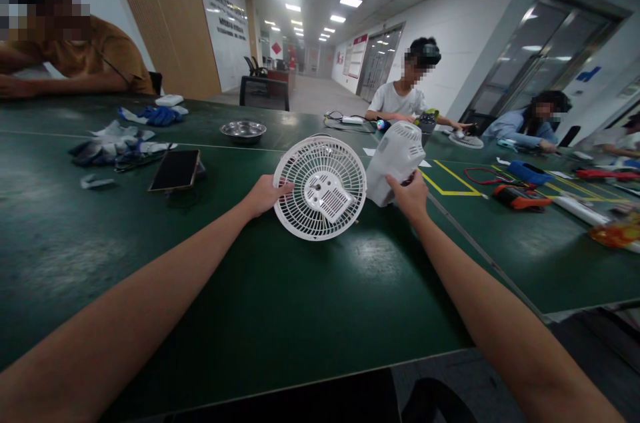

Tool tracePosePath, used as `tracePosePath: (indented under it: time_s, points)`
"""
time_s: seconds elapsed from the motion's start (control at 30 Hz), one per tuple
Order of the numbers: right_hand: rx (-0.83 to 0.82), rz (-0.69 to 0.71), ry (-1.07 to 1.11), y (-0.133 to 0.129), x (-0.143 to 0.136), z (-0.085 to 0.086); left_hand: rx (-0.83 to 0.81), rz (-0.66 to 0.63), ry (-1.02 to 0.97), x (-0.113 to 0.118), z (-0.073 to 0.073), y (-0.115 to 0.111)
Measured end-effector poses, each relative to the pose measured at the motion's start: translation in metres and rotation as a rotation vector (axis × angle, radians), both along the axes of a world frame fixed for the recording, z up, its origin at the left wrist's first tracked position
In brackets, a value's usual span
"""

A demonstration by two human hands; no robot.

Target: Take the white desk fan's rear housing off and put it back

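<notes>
A round white fan grille [327, 193] is held upright above the green table, its hub plate with slots facing me. My left hand [265, 195] grips its left rim, thumb over the bars. To the right, my right hand [411, 195] holds a white plastic housing [395, 153] by its lower right side. The housing is tilted, with vent slots near its top, and its lower left edge lies close to the grille's right rim; whether they touch I cannot tell. Part of my right fingers is hidden behind the housing.
On the green table [280, 303] are a metal bowl [243, 132], a dark tablet [175, 170], gloves [117, 145] at left, and an orange-black tool [521, 197] at right. Several people sit around it. Yellow tape [455, 193] marks the right side.
</notes>
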State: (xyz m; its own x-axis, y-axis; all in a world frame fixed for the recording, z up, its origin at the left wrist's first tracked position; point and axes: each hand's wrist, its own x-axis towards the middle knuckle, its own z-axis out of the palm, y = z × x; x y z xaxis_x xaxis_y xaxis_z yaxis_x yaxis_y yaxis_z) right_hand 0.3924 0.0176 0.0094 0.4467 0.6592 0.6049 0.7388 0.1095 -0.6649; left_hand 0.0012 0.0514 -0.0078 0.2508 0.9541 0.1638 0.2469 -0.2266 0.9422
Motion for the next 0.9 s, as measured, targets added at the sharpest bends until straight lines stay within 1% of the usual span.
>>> tracePosePath:
  time_s: [0.07, 0.17, 0.3, 0.4, 0.47, 0.53, 0.6, 0.7, 0.8, 0.9]
  points:
    - [0.022, -0.016, 0.014, -0.001, 0.002, 0.001, 0.006, -0.013, -0.002, 0.0, -0.001, 0.001]
    - [0.067, -0.079, 0.052, -0.001, 0.009, 0.004, 0.011, -0.011, 0.0, -0.001, -0.001, 0.002]
    - [0.15, -0.175, 0.085, 0.001, 0.027, 0.007, 0.009, -0.016, 0.012, -0.002, -0.001, 0.001]
    - [0.195, -0.215, 0.118, 0.004, 0.043, 0.004, 0.013, -0.014, 0.024, -0.002, 0.0, 0.0]
    - [0.169, -0.237, 0.153, 0.006, 0.051, 0.0, 0.015, -0.011, 0.032, -0.001, 0.0, 0.0]
    - [0.126, -0.23, 0.182, 0.009, 0.056, -0.004, 0.015, -0.006, 0.019, -0.001, 0.001, -0.001]
    - [0.119, -0.186, 0.203, 0.012, 0.058, -0.006, 0.015, -0.005, -0.002, -0.001, 0.0, -0.001]
    - [0.211, -0.124, 0.193, 0.014, 0.06, -0.005, 0.007, -0.01, -0.008, -0.001, 0.0, -0.001]
    - [0.31, -0.127, 0.15, 0.014, 0.062, -0.002, 0.006, -0.017, 0.003, -0.002, -0.001, 0.001]
    - [0.353, -0.117, 0.146, 0.013, 0.063, 0.001, 0.007, -0.012, 0.0, -0.002, -0.002, 0.002]
